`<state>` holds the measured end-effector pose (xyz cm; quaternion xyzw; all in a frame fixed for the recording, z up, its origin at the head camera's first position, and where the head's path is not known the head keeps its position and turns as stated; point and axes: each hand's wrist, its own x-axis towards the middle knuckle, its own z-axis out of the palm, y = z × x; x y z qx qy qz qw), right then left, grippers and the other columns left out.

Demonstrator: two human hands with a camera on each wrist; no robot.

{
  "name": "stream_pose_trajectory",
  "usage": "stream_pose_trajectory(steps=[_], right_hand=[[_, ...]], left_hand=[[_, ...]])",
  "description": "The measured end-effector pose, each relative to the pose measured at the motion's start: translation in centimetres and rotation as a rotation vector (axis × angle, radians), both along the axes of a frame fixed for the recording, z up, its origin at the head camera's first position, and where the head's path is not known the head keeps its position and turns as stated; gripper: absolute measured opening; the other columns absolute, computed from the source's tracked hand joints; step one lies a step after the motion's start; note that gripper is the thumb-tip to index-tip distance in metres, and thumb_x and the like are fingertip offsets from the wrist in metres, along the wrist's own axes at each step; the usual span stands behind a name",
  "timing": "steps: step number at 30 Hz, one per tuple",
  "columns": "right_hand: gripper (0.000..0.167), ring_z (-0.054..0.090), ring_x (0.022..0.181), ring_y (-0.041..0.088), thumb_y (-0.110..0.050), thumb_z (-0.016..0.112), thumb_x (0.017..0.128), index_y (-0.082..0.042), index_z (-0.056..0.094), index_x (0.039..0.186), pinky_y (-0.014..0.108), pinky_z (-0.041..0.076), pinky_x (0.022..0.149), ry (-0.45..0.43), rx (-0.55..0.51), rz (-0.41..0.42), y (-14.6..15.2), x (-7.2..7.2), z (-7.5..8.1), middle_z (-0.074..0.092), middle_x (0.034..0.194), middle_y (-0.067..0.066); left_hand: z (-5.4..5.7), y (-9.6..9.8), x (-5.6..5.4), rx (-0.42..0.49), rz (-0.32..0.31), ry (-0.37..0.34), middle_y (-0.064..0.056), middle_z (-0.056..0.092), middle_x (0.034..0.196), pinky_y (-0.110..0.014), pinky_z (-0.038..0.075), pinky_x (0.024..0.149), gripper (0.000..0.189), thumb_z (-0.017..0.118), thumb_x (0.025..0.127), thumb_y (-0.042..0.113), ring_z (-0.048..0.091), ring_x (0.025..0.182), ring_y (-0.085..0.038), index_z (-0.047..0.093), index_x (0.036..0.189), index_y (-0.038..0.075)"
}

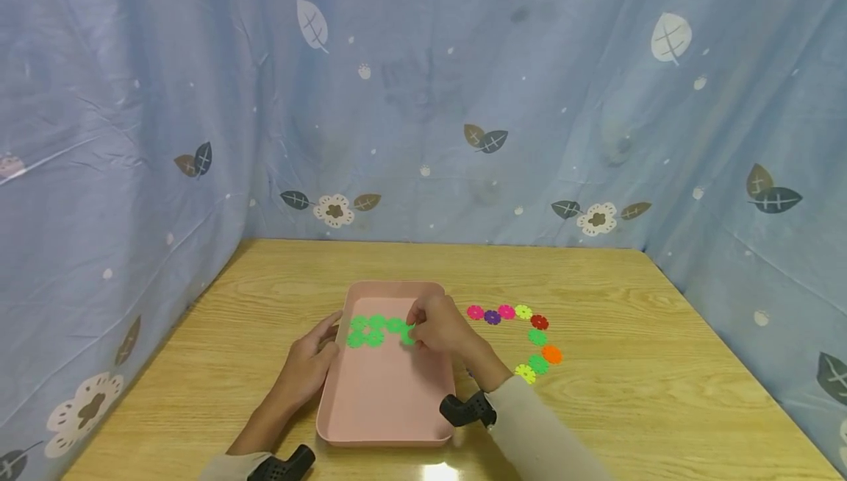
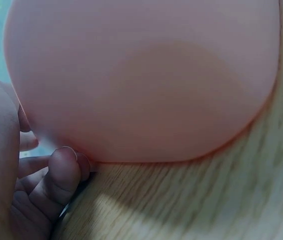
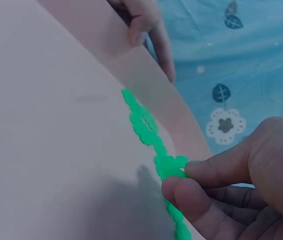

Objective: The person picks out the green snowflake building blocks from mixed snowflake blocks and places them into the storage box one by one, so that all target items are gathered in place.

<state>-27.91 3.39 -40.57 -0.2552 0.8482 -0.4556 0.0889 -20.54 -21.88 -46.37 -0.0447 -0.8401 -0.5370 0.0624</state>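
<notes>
A pink rectangular tray (image 1: 397, 404) lies on the wooden table. My left hand (image 1: 309, 365) holds its left side, the thumb at the rim and the other fingers outside the wall. Toward the far end of the tray are several green flower-shaped plastic discs (image 1: 375, 337). My right hand (image 1: 442, 326) is over the tray's right part. Between thumb and index finger it pinches a green flower disc (image 3: 169, 166), which touches other green discs (image 3: 144, 127) along the tray. In the left wrist view, the left fingertips (image 2: 64, 162) are at the tray's edge.
Right of the tray, a curved row of flower discs in pink, purple, yellow, dark red (image 1: 539, 322), green and orange (image 1: 552, 354) lies on the table (image 1: 595, 422). My right forearm hides part of it. A blue patterned curtain (image 1: 423, 98) surrounds the table's back and sides.
</notes>
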Motion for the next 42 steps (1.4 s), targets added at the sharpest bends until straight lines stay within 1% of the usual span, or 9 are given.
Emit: stream_pose_trajectory(steps=[6,13,16,20,25,28,32,35,42], right_hand=[[0.009,0.069,0.056,0.028,0.014,0.069,0.083,0.012,0.069,0.092,0.027,0.057,0.054,-0.017,-0.001,0.017,-0.9,-0.1,-0.3,0.066,0.065,0.01],[0.007,0.068,0.052,0.026,0.013,0.069,0.083,0.012,0.067,0.089,0.025,0.055,0.053,-0.022,0.002,0.052,-1.6,-0.3,-0.5,0.069,0.065,0.015],[0.006,0.064,0.049,0.019,0.012,0.071,0.083,0.008,0.067,0.085,0.024,0.053,0.052,-0.027,0.033,0.029,-1.9,-0.4,-0.8,0.068,0.064,0.011],[0.011,0.056,0.05,0.011,0.007,0.078,0.079,0.002,0.068,0.077,0.023,0.05,0.051,0.016,0.098,-0.027,-2.0,-0.4,-1.2,0.064,0.061,0.003],[0.018,0.056,0.051,0.01,0.002,0.083,0.076,-0.005,0.067,0.07,0.022,0.049,0.05,0.075,0.172,-0.082,-2.3,-0.4,-1.6,0.062,0.057,-0.002],[0.021,0.058,0.049,0.01,-0.001,0.084,0.076,-0.008,0.065,0.069,0.023,0.05,0.049,0.088,0.2,-0.1,-2.4,-0.5,-1.7,0.061,0.055,-0.004],[0.023,0.059,0.047,0.012,-0.002,0.084,0.076,-0.009,0.064,0.068,0.024,0.051,0.05,0.106,0.208,-0.106,-2.6,-0.5,-1.8,0.059,0.05,-0.005],[0.023,0.057,0.053,0.012,-0.004,0.084,0.077,-0.01,0.064,0.068,0.024,0.05,0.054,0.121,0.22,-0.109,-2.6,-0.5,-1.8,0.058,0.049,-0.006],[0.023,0.058,0.051,0.014,-0.004,0.083,0.078,-0.01,0.063,0.07,0.025,0.049,0.051,0.111,0.215,-0.109,-2.6,-0.5,-1.9,0.058,0.049,-0.005]], left_hand=[[0.0,0.0,0.1,-0.003,-0.003,0.003,-0.023,0.059,0.139,-0.039,0.059,0.089,0.056,0.042,0.099,0.009,0.063,0.121,-0.041,0.039,0.155,0.006],[0.1,-0.1,0.2,0.009,-0.003,0.0,-0.022,0.06,0.138,-0.037,0.06,0.087,0.057,0.042,0.099,0.009,0.065,0.119,-0.04,0.039,0.155,0.007],[0.1,-0.1,0.1,0.009,-0.001,0.001,-0.022,0.06,0.138,-0.04,0.059,0.09,0.057,0.042,0.099,0.009,0.063,0.121,-0.04,0.04,0.155,0.007],[0.0,0.0,0.0,0.009,-0.005,0.0,-0.022,0.06,0.138,-0.044,0.057,0.093,0.057,0.042,0.098,0.009,0.062,0.123,-0.041,0.04,0.155,0.008],[0.1,0.1,0.0,0.002,-0.008,0.007,-0.021,0.06,0.138,-0.046,0.057,0.094,0.057,0.042,0.098,0.009,0.062,0.123,-0.041,0.04,0.155,0.008],[0.1,0.1,0.0,0.002,-0.009,0.01,-0.021,0.06,0.139,-0.047,0.056,0.096,0.057,0.042,0.098,0.009,0.061,0.125,-0.041,0.04,0.155,0.008],[0.1,0.0,0.0,0.003,-0.008,0.009,-0.021,0.06,0.139,-0.047,0.056,0.096,0.057,0.042,0.098,0.009,0.06,0.125,-0.041,0.039,0.155,0.008],[0.1,0.0,0.0,0.002,-0.009,0.006,-0.022,0.059,0.139,-0.047,0.056,0.095,0.058,0.042,0.098,0.009,0.061,0.124,-0.042,0.039,0.155,0.007],[0.1,0.1,0.0,0.003,-0.006,0.009,-0.021,0.06,0.139,-0.045,0.057,0.095,0.057,0.042,0.098,0.009,0.061,0.124,-0.041,0.04,0.155,0.007]])
